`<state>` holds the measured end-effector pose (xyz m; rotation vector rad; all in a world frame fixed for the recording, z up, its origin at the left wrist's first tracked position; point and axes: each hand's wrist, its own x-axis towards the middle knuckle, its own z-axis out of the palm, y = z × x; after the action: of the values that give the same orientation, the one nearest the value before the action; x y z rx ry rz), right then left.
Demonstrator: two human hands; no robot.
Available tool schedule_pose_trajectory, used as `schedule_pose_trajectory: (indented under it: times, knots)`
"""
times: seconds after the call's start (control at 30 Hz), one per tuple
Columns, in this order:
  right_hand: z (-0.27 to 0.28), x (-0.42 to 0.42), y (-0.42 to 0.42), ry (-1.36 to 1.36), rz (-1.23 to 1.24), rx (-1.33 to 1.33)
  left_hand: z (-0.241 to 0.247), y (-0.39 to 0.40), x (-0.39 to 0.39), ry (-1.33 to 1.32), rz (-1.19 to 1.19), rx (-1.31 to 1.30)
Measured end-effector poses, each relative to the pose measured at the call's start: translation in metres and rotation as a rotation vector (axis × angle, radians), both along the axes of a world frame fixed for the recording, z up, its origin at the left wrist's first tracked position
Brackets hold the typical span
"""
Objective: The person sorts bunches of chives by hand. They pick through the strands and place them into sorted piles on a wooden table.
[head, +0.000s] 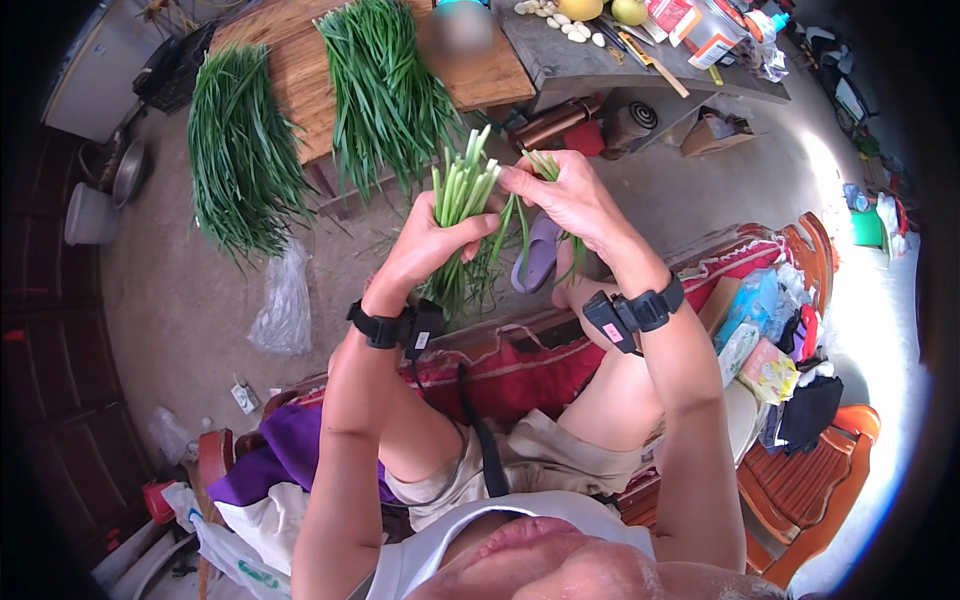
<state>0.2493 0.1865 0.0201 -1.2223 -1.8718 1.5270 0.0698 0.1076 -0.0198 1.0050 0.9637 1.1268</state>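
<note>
My left hand (439, 236) is closed around a bunch of green leafy stalks (463, 187), likely garlic chives, their pale cut ends pointing up and their leaves hanging below. Close beside it on the right, my right hand (562, 191) pinches a smaller bundle of the same stalks (541, 163), with its thumb and finger near the pale ends of the left bunch. Two large piles lie on the wooden table ahead: one pile of green stalks (240, 142) droops over the left edge, and another pile (386, 97) hangs over the front edge.
A grey counter (562, 56) at the upper right holds fruit, a knife and jars. On the floor lie a clear plastic bag (283, 307) and, near my foot, a purple slipper (537, 255). A carved wooden bench with a red cushion (525, 375) is under me, with clothes and bags at both sides.
</note>
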Motion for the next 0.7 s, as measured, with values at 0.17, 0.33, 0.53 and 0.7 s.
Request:
schedule_pose_trajectory:
  times: [0.17, 0.33, 0.53, 0.7]
  knots:
    - [0.005, -0.002, -0.003, -0.037, 0.007, 0.026, -0.001, -0.002, 0.0, 0.022, 0.023, -0.02]
    - [0.009, -0.004, -0.006, -0.054, 0.047, 0.003, -0.002, -0.007, -0.006, 0.056, -0.025, -0.023]
    - [0.001, -0.003, -0.006, -0.043, 0.036, -0.028, 0.001, -0.007, 0.0, 0.057, -0.022, 0.012]
    - [0.01, -0.009, -0.008, -0.044, 0.037, -0.031, -0.003, -0.007, 0.001, 0.155, 0.09, 0.058]
